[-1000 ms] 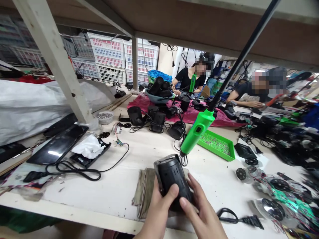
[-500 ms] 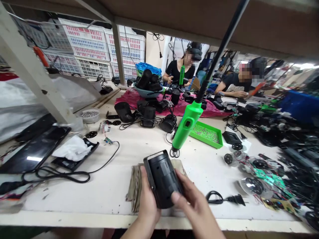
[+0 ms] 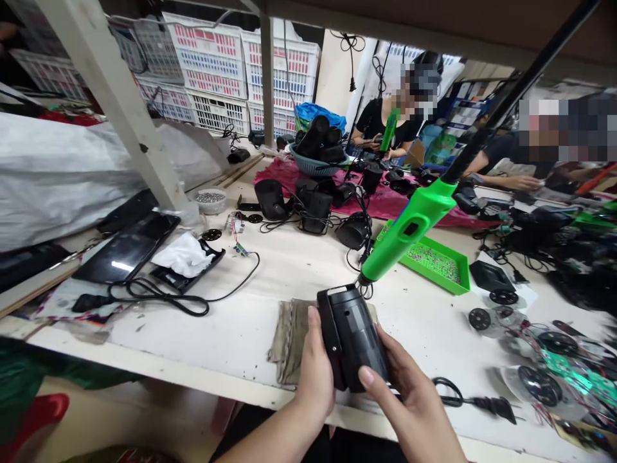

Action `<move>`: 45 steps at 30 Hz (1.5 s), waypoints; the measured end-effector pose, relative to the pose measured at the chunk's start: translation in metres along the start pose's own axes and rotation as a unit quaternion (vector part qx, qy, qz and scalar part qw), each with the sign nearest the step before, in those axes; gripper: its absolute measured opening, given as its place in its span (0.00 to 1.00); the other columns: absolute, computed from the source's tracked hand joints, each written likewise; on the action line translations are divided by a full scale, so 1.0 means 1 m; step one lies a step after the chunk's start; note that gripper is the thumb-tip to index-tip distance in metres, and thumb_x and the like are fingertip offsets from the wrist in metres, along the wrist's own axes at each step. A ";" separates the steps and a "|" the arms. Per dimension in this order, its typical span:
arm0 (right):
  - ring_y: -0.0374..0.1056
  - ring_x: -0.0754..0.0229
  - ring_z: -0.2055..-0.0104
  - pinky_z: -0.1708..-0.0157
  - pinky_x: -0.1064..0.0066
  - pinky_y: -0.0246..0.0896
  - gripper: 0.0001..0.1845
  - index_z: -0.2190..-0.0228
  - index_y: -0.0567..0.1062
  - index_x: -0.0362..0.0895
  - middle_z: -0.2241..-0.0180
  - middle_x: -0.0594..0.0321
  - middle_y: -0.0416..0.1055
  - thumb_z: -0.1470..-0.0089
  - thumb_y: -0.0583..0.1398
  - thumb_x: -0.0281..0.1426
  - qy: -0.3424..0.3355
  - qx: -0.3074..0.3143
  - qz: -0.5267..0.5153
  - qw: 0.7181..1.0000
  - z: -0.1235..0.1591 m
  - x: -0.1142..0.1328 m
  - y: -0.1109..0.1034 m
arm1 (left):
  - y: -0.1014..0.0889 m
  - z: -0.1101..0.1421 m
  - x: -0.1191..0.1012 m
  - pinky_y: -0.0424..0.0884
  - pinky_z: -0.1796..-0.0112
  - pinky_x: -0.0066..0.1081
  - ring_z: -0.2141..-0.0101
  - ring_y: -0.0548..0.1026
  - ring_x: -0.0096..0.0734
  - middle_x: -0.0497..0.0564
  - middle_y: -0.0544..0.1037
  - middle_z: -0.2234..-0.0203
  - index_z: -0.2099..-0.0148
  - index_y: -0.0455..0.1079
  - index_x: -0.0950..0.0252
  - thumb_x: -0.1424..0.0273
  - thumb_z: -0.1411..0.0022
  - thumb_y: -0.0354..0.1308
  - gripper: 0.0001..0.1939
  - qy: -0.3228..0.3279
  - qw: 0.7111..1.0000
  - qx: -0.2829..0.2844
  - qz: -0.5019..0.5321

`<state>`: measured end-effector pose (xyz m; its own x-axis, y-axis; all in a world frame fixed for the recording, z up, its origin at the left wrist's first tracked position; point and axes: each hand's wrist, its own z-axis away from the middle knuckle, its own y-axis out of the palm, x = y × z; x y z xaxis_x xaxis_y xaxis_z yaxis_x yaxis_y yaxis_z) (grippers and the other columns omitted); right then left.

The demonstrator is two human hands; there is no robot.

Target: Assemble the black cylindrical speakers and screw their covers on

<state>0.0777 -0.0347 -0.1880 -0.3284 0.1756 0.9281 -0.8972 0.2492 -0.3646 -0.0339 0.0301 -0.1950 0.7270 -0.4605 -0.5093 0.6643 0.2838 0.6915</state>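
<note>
A black cylindrical housing with a bracket (image 3: pixel 357 337) is held between both hands at the front of the table, tilted slightly. My left hand (image 3: pixel 315 370) presses along its left side, by the bracket. My right hand (image 3: pixel 409 392) wraps its right side, the thumb on the near face. Beneath it lies a folded brown cloth (image 3: pixel 288 341), partly covered. Just beyond the housing's far end hangs a green electric screwdriver (image 3: pixel 409 228), tip down; whether the tip touches the housing I cannot tell. A black cord with a plug (image 3: pixel 491 406) lies right of my right hand.
A green tray of small screws (image 3: pixel 434 260) sits behind the screwdriver. Several black housings (image 3: pixel 313 209) with cables stand at the back. Circuit boards and wires (image 3: pixel 562 360) crowd the right side. A shelf post (image 3: pixel 120 109) rises at left. Two people (image 3: pixel 385 125) work across the table.
The view has swung, so most of the scene shifts. The screwdriver now leans more to the right, and the housing has turned slightly in my hands, which still hold it.
</note>
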 end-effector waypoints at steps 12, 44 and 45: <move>0.68 0.47 0.45 0.49 0.60 0.67 0.41 0.42 0.65 0.45 0.45 0.51 0.69 0.53 0.63 0.50 0.032 -0.025 0.098 0.994 -0.001 0.014 -0.009 | 0.002 0.004 -0.002 0.64 0.44 0.41 0.47 0.72 0.46 0.59 0.80 0.55 0.52 0.76 0.68 0.48 0.36 0.48 0.30 -0.072 0.997 0.004 -0.002; 0.69 0.40 0.51 0.52 0.47 0.63 0.39 0.45 0.66 0.36 0.47 0.40 0.68 0.47 0.54 0.53 -0.039 -0.207 0.382 0.900 -0.041 -0.043 -0.074 | -0.008 -0.007 -0.023 0.73 0.55 0.44 0.60 0.79 0.45 0.57 0.82 0.66 0.56 0.74 0.71 0.53 0.34 0.49 0.26 -0.186 0.976 0.033 0.111; 0.68 0.42 0.49 0.51 0.49 0.63 0.35 0.46 0.67 0.39 0.47 0.43 0.68 0.46 0.54 0.50 -0.076 -0.222 0.370 0.899 -0.035 -0.038 -0.070 | -0.007 -0.007 -0.022 0.72 0.54 0.44 0.60 0.79 0.44 0.57 0.82 0.66 0.55 0.75 0.71 0.53 0.34 0.49 0.26 -0.183 0.976 0.034 0.112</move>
<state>0.1636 -0.0252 -0.2007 -0.8533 0.3258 0.4072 -0.2224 0.4789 -0.8492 -0.0534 0.0442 -0.1920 0.7332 -0.6670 -0.1326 0.4739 0.3612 0.8031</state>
